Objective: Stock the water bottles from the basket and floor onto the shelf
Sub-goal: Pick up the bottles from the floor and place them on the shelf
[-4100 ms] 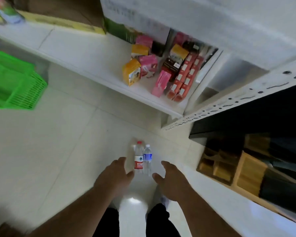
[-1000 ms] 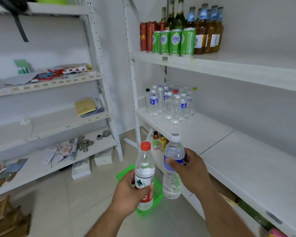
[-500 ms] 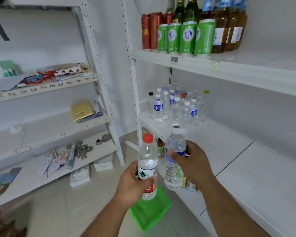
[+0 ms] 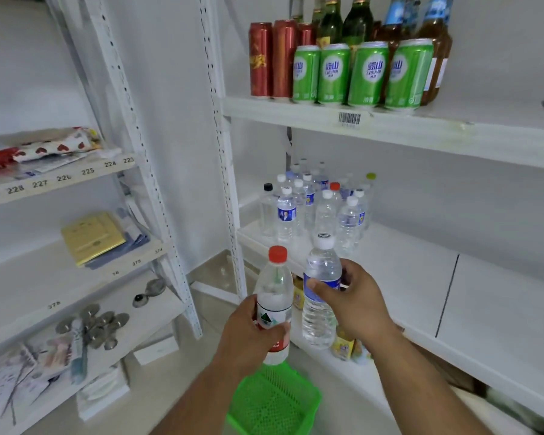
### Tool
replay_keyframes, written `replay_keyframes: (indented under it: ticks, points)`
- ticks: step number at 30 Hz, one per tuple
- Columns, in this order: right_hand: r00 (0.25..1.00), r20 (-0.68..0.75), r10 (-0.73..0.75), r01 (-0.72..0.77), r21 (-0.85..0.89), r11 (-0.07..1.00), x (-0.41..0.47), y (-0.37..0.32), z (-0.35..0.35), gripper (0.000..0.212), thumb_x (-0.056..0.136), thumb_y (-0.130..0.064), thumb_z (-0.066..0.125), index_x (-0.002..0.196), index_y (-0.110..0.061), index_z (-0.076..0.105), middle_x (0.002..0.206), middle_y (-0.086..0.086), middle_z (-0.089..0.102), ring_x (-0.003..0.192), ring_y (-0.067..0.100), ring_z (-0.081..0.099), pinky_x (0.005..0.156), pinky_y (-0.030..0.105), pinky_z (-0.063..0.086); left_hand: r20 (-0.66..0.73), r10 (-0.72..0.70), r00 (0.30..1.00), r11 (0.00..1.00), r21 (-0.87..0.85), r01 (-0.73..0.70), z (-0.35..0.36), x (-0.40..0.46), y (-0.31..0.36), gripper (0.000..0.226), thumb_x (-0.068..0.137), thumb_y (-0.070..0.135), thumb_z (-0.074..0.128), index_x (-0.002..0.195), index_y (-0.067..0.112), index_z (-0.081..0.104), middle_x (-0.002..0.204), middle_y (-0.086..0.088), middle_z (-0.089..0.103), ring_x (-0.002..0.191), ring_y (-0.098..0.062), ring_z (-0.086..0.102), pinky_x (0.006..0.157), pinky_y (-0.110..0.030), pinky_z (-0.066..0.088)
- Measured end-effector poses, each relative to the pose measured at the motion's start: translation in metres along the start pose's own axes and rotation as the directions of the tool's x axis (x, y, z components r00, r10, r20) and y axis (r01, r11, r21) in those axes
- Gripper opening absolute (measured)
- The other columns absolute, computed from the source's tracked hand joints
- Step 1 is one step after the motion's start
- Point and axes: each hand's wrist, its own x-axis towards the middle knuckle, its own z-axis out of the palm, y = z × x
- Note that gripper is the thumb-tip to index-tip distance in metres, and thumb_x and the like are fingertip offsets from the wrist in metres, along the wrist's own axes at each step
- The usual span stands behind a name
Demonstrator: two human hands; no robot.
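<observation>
Just in front of the white shelf (image 4: pixel 399 271), held upright at chest level: two water bottles, side by side and nearly touching. Left hand (image 4: pixel 248 337) wrapped round the lower body of the red-capped bottle (image 4: pixel 275 296), fingers curled over its label. Right hand (image 4: pixel 355 306) closed round the middle of the blue-label bottle (image 4: pixel 321 287), thumb across the front of the label, fingers behind. Both grips full and firm, nothing loose.

Further back on the same shelf, against the corner: a cluster of stocked bottles (image 4: pixel 318 205), mostly white caps, one red, one black, one yellowish. Open shelf surface lying between that cluster and the two carried bottles. Down below, on the floor: a green basket (image 4: pixel 274 403), seemingly without bottles in the part that shows.

Handling, judged from the look: both full, so moderately heavy for one hand each, with thin clear plastic likely to dent under a hard squeeze. Smooth walls, possibly slick; the label band or the ribbed lower body probably gives the surest hold, as taken now. Narrow bases, so apt to tip if set down crooked or knocked against neighbours. Best lowered flat beside the cluster, one at a time, and released only once standing.

Overhead, on the upper shelf (image 4: pixel 390 127): green cans (image 4: pixel 361 73), red cans (image 4: pixel 272 58) and glass bottles (image 4: pixel 343 23) behind them.
</observation>
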Motion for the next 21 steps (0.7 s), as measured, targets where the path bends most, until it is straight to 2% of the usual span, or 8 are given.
replay_keyframes:
  ticks: [5,9,21]
  points:
    - [0.998,-0.05,0.037,-0.036,0.011,0.999,0.008,-0.01,0.033,0.034,0.078,-0.026,0.083,0.108,-0.031,0.069,0.097,-0.016,0.074,0.087,-0.003,0.068,0.073,0.018,0.048,0.052,0.021,0.998,1.0,0.003,-0.021,-0.03,0.03,-0.014,0.045,0.07,0.024,0.085,0.104,0.043,0.064,0.1,0.021,0.074,0.092,0.001,0.07,0.086,-0.032,0.057]
    - [0.995,-0.089,0.048,-0.049,-0.007,0.999,0.023,-0.01,0.044,0.032,0.079,-0.025,0.083,0.107,-0.031,0.069,0.096,-0.017,0.074,0.085,-0.005,0.067,0.072,0.018,0.048,0.07,0.017,0.997,1.0,-0.017,-0.016,-0.038,0.052,-0.024,0.045,0.069,0.019,0.084,0.104,0.04,0.065,0.1,0.017,0.075,0.092,-0.003,0.071,0.088,-0.039,0.058]
    - [0.983,-0.159,0.093,-0.088,0.034,0.996,0.084,0.024,0.041,0.033,0.078,-0.024,0.083,0.108,-0.029,0.069,0.096,-0.015,0.075,0.088,0.0,0.068,0.079,0.025,0.053,0.116,-0.025,0.993,0.997,0.076,0.016,-0.016,0.125,-0.024,0.046,0.071,0.019,0.085,0.104,0.041,0.063,0.098,0.026,0.072,0.09,0.003,0.07,0.083,-0.029,0.057]
